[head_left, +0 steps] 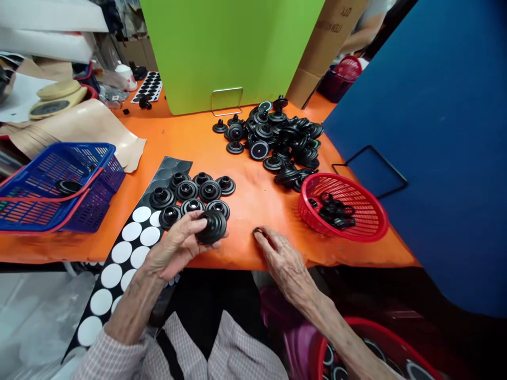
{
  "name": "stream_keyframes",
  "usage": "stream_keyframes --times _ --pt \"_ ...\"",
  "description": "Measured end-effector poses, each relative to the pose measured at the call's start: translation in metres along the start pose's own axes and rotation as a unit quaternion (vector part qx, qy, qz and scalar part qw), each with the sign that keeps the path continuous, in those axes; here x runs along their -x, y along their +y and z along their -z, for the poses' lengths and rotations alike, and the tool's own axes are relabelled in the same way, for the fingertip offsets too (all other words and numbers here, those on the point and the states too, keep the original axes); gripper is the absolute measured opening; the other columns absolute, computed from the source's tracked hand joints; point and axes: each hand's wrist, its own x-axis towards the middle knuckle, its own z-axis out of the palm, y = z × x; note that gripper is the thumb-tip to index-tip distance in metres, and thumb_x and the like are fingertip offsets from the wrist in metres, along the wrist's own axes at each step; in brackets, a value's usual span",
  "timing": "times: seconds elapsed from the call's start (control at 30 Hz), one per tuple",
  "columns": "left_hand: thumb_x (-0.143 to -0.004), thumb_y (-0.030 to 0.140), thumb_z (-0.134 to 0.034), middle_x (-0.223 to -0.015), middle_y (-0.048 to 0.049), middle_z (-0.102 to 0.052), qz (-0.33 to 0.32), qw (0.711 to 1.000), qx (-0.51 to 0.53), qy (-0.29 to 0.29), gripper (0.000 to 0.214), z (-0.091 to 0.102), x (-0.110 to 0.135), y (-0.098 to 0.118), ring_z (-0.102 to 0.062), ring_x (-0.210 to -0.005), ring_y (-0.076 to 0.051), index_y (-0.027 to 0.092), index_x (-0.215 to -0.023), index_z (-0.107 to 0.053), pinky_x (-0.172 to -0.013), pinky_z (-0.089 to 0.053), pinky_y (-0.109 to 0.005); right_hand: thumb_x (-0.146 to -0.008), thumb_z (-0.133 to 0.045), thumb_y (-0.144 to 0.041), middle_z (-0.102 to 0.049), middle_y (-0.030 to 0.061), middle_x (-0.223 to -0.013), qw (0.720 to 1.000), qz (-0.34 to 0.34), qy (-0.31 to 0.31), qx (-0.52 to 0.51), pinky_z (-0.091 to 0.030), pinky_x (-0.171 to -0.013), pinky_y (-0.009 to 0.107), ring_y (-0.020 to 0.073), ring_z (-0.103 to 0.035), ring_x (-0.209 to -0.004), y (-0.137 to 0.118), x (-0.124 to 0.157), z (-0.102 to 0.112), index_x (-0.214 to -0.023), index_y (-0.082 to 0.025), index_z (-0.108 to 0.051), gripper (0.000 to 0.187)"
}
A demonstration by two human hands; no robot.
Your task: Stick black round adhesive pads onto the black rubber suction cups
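My left hand is curled around a ribbed black rubber cup just above the orange tabletop; it seems light and a bit springy, so I'd grip it by the ridges. My right hand is half-curled, fingertips on a small black ring, though I can't tell if it's actually gripped, with a red plastic basket nearby.

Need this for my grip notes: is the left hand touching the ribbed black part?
Touching: the head view shows the left hand holding the ribbed black part, with the fingers pressed against its side.
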Motion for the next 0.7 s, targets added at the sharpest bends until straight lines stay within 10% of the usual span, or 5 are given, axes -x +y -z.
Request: stream_keyframes --times 0.27,0.7 --pt "-0.075 0.022 -0.074 -0.109 -0.0091 -0.065 -0.035 0.999 -0.024 0.021 0.036 0.01 0.007 -0.035 -0.065 -0.094 -0.021 0.013 -0.107 -0.06 -0.083 -0.058 -0.041 -0.094 -0.038 -0.018 -0.061 0.0166 -0.109 0.99 -0.102 0.006 -0.099 -0.055 -0.083 0.044 0.0282 -0.061 -0.1 0.003 -0.015 -0.006 -0.119 -0.016 -0.056 0.031" --pt "-0.077 0.029 -0.07 -0.108 -0.009 -0.069 -0.121 0.984 -0.125 0.023 0.043 -0.001 0.004 -0.053 -0.065 -0.098 -0.02 0.016 -0.114 -0.053 -0.085 -0.054 -0.032 -0.089 -0.059 -0.023 -0.057 0.0022 -0.083 0.932 -0.154 0.089 -0.317 -0.052 -0.067 0.027 0.0138 -0.056 -0.071 -0.068 -0.034 0.025 -0.101 -0.02 -0.053 0.014"
